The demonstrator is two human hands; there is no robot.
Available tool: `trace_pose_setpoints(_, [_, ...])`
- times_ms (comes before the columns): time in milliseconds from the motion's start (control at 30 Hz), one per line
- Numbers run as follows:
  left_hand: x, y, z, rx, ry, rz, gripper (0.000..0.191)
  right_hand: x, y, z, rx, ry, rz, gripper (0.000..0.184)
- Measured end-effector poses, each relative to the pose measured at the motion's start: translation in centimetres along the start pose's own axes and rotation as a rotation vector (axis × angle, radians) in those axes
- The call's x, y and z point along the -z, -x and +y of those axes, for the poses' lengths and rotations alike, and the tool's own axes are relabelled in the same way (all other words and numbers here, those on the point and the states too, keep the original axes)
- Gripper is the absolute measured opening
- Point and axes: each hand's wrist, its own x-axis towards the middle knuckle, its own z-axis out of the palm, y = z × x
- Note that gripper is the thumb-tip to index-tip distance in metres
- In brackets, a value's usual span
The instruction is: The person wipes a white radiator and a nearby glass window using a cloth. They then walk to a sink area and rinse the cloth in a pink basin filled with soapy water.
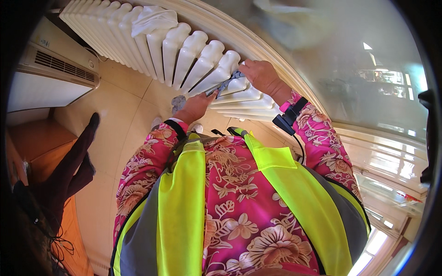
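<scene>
A blue-grey patterned cloth (226,83) runs as a narrow strip through a gap between two sections of the white column radiator (203,57). At the top of that gap, my right hand (264,77) grips its upper end. Lower down, at the front of the sections, my left hand (196,107) has its fingers closed on the other end, the index finger stretched along it. Just past my left hand is a grey crumpled fabric piece (178,102); whether it belongs to the same cloth I cannot tell.
A white cloth (154,20) lies over the radiator top. Behind runs a ledge (262,48) below a glossy pane (331,65). At left stand a floor-standing air-conditioner-like unit (58,72) and a brown wooden seat or box (41,141), beside another person's outstretched legs (69,172).
</scene>
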Motion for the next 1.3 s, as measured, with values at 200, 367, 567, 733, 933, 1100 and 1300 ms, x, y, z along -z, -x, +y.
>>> trace_pose_setpoints(200, [1.6,-2.3,0.4,-0.123,0.102,0.2,0.055,2.6,-0.7,4.0,-0.325,0.067,0.259,0.01])
trace_pose_setpoints(367, [1.7,-0.8,0.8,0.01,-0.091,-0.011,0.053,0.7,0.1,0.3,-0.118,0.012,0.055,0.012])
trace_pose_setpoints(567, [2.9,-0.6,1.0,-0.034,0.052,-0.048,0.052,0.9,1.0,0.3,-0.329,0.017,0.07,0.013])
trace_pose_setpoints(733, [4.0,-3.1,3.3,-0.135,0.073,0.242,0.05,3.2,2.7,4.3,-0.473,0.019,0.25,0.013])
trace_pose_setpoints(933, [3.2,1.0,0.4,-0.063,-0.074,0.038,0.054,1.0,2.0,-2.0,-0.273,-0.061,0.022,0.011])
trace_pose_setpoints(1100, [3.5,1.1,-0.1,-0.193,0.17,0.043,0.054,2.5,2.3,-0.8,-0.424,-0.145,0.157,0.011])
trace_pose_setpoints(1300, [3.0,-1.1,3.0,-0.336,0.029,0.072,0.058,3.0,3.3,1.3,-0.463,-0.042,0.183,0.017])
